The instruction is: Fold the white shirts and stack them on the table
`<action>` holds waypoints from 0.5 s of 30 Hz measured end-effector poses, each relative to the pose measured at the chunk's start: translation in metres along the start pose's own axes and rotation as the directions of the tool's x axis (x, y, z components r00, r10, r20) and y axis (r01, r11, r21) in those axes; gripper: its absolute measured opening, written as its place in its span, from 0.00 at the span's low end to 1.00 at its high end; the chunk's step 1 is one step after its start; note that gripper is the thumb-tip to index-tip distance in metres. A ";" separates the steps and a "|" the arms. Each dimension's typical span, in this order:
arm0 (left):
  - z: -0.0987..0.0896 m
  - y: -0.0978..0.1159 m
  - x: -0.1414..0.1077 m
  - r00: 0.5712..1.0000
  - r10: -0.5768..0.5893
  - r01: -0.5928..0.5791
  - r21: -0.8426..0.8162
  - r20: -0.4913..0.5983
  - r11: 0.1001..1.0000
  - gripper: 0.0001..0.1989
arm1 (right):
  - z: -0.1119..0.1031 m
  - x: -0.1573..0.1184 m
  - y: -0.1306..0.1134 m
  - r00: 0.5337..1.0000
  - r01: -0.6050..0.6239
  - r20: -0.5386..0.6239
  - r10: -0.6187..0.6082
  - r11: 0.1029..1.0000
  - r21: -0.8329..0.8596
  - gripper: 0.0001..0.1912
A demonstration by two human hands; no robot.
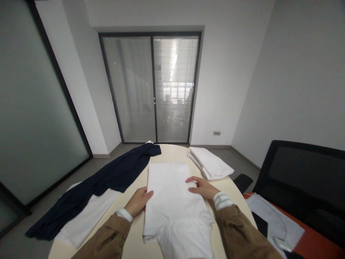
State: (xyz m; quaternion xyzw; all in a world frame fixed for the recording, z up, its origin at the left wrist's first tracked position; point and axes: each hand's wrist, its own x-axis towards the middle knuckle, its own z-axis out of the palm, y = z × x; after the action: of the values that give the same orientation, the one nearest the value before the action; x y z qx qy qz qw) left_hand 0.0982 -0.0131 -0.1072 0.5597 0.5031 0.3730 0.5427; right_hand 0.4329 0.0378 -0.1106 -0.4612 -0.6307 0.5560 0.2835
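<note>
A white garment point(172, 194), partly folded, lies in the middle of the cream table point(169, 151), with a looser, wrinkled part toward the near edge. My left hand point(138, 201) grips its left edge, thumb on top and fingers partly hidden beneath. On the right side, my right hand point(202, 187) rests at the garment's edge, its fingers apart and lying on the cloth.
A folded white stack point(211, 163) sits at the table's back right. Along the left lie a dark navy garment point(107, 180) and white cloth point(86, 219) under it. At right stands a black mesh chair point(302, 180) with papers point(275, 219) on an orange seat.
</note>
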 end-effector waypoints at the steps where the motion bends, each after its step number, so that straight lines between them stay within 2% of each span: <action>1: -0.001 0.001 -0.001 0.999 0.007 -0.007 0.008 0.042 1.000 0.19 | -0.001 -0.004 -0.002 0.998 -0.032 0.044 0.033 0.999 -0.015 0.35; 3: -0.004 0.004 -0.004 0.989 -0.042 0.037 0.035 0.140 0.999 0.18 | -0.004 -0.011 -0.005 0.992 -0.084 0.087 0.087 0.996 -0.043 0.36; 5: -0.006 0.006 -0.004 0.981 -0.109 0.102 0.053 0.163 0.993 0.19 | -0.006 -0.013 -0.005 0.994 -0.095 0.055 0.097 0.994 -0.054 0.37; 6: -0.006 0.006 -0.003 0.986 -0.118 0.113 0.046 0.120 0.993 0.21 | -0.006 -0.012 -0.004 0.997 -0.080 0.013 0.081 0.996 -0.050 0.37; 8: -0.005 0.005 0.001 0.995 -0.092 0.092 0.009 -0.049 0.996 0.24 | -0.006 -0.004 0.001 0.996 -0.018 -0.087 0.016 1.000 -0.023 0.39; 10: -0.003 0.002 0.008 0.980 -0.047 0.045 -0.014 -0.193 0.999 0.26 | -0.006 0.004 0.007 0.983 0.057 -0.174 -0.055 0.998 0.006 0.41; 12: -0.002 0.000 0.013 0.973 0.003 -0.006 -0.014 -0.232 1.000 0.23 | -0.006 0.009 0.010 0.971 0.104 -0.217 -0.097 0.994 0.021 0.44; 15: -0.002 -0.002 0.015 0.976 0.088 -0.087 0.016 -0.200 0.996 0.15 | -0.008 0.007 0.007 0.978 0.120 -0.177 -0.111 0.992 0.041 0.46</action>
State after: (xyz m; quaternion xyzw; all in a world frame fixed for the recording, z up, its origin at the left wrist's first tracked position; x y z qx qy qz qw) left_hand 0.0986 0.0013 -0.1107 0.5427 0.5316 0.4492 0.4702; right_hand 0.4384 0.0474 -0.1167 -0.4632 -0.6145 0.5122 0.3814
